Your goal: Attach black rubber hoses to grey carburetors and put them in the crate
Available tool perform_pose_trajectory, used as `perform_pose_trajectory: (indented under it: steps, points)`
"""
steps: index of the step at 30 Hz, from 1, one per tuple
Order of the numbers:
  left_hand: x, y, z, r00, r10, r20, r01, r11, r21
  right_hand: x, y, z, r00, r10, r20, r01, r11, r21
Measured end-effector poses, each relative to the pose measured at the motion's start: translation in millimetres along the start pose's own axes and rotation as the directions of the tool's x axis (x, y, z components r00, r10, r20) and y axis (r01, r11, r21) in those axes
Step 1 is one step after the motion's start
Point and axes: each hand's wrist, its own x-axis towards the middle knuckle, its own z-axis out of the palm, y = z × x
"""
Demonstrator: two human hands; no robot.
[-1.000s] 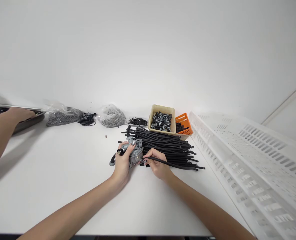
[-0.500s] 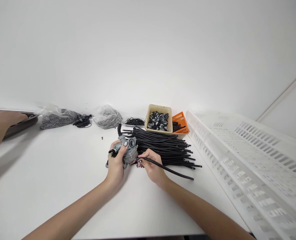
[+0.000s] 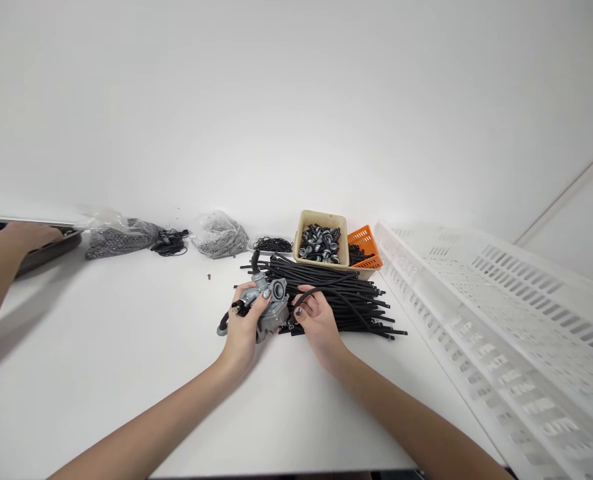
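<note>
Right fingers (image 3: 308, 319) pinching black hose (image 3: 321, 289), now arched, straighter before, left fingers (image 3: 260, 304) clasping metal carburetor (image 3: 275, 313)

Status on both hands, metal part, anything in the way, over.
Left hand gripping metal part. Right hand holding bent black hose beside it; attachment unclear. Hose pile close behind; another person's hand far left, apart.

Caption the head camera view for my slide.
The left hand grips a carburetor; the right hand holds a black hose beside it.
</note>
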Motion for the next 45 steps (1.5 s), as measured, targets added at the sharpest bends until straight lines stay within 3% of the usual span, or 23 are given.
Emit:
perform_pose_trajectory:
  steps: [6, 11, 13, 18, 24, 29, 33, 37, 40, 45]
  points:
    - [-1.3, -0.4, -1.4, 1.000, 0.028, 0.007, -0.029, 0.998, 0.064, -3.0, -8.2, 0.2, 0.999, 0.017, 0.028, -0.015, 0.998, -0.056]
    - [1.6, -0.1, -5.7, 0.989, 0.146, -0.039, -0.137, 0.975, 0.174, -10.0, -19.3, 2.4, 0.986, 0.063, 0.152, -0.045, 0.992, -0.118]
    - [1.5, 1.7, -6.5, 0.978, 0.199, -0.057, -0.185, 0.964, 0.192, -11.1, -22.6, 3.1, 0.986, 0.061, 0.152, -0.040, 0.989, -0.139]
    - [-1.3, 5.3, -6.3, 0.962, 0.265, -0.065, -0.247, 0.947, 0.205, -14.6, -21.7, 5.6, 0.980, 0.110, 0.164, -0.045, 0.932, -0.359]
    - [-0.6, -0.8, -5.4, 0.981, 0.150, -0.124, -0.141, 0.987, 0.078, -26.0, -12.5, 17.3, 0.967, 0.068, 0.245, 0.026, 0.932, -0.362]
    - [1.6, 0.2, -4.0, 0.996, 0.074, -0.055, -0.074, 0.997, 0.007, -16.1, -19.5, 12.8, 0.966, 0.110, 0.235, -0.013, 0.925, -0.380]
    - [3.9, 5.4, -4.6, 0.997, 0.079, -0.017, -0.079, 0.997, -0.020, -7.5, -26.9, -0.8, 0.967, 0.113, 0.229, -0.049, 0.962, -0.268]
    - [8.0, 6.5, -4.0, 0.998, -0.052, -0.033, 0.049, 0.996, -0.076, -7.0, -29.9, -6.5, 0.955, 0.117, 0.271, -0.079, 0.986, -0.149]
    - [9.0, 4.7, -2.5, 0.992, -0.126, -0.025, 0.124, 0.989, -0.078, -6.6, -28.7, -3.8, 0.979, 0.084, 0.184, -0.067, 0.993, -0.099]
    - [4.3, 3.5, -2.0, 0.989, -0.141, 0.031, 0.143, 0.989, -0.046, -3.7, -22.9, 0.7, 0.999, 0.043, 0.003, -0.043, 0.995, -0.087]
